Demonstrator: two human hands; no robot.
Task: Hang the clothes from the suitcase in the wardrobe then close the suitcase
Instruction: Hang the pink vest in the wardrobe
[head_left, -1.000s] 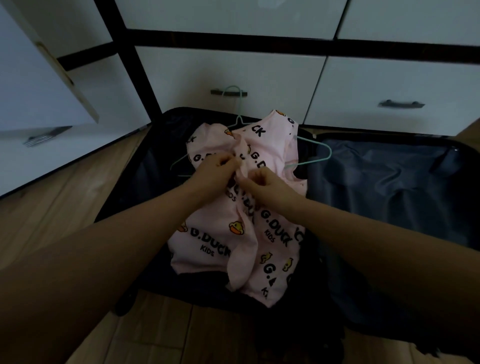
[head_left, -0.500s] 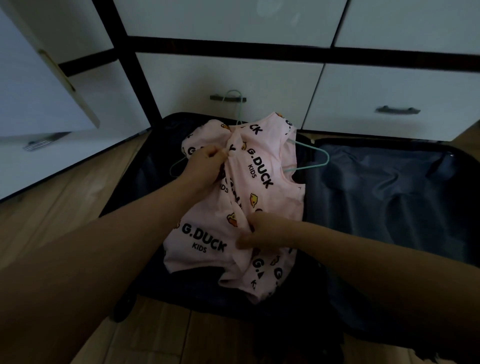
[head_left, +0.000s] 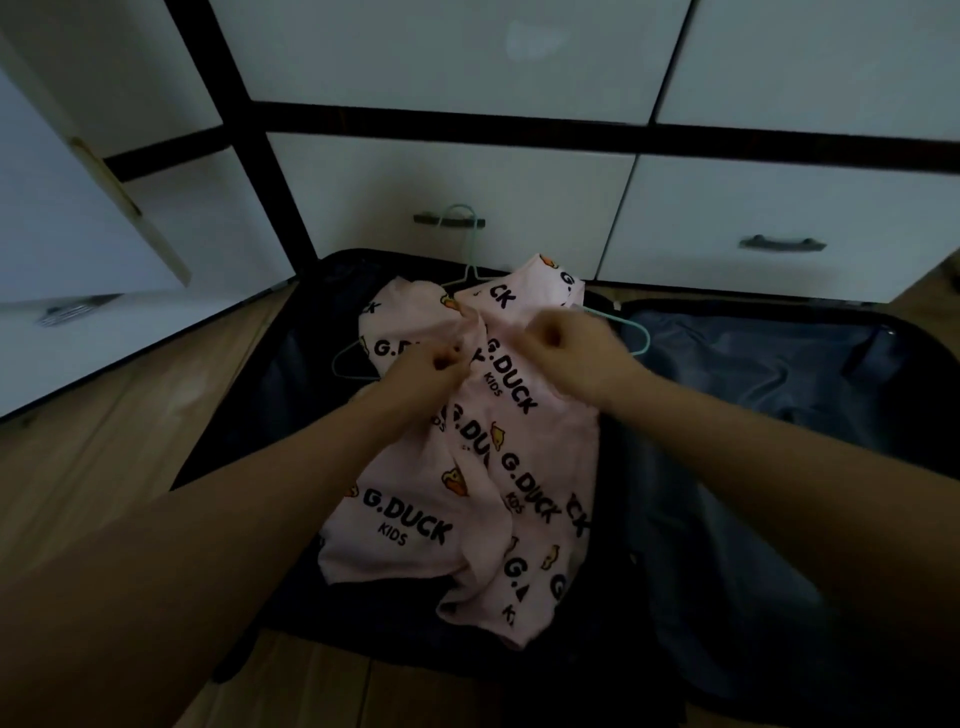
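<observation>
We are pinching pink top (head_left: 467, 499) near its neck, left hand (head_left: 423, 371) and right hand (head_left: 574, 358) both gripping cloth, seating it on hanger (head_left: 470, 270); top lying across open suitcase (head_left: 779, 395) middle.

Wooden floor (head_left: 130, 467) carries open black suitcase (head_left: 779, 467), flat.

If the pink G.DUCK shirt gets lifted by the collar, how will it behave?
The pink shirt is probably floppy: it lies in creased folds across the open suitcase. Likely light, since both hands bunch it with fingertip pinches. The green hanger beneath may shift or drop out.
</observation>
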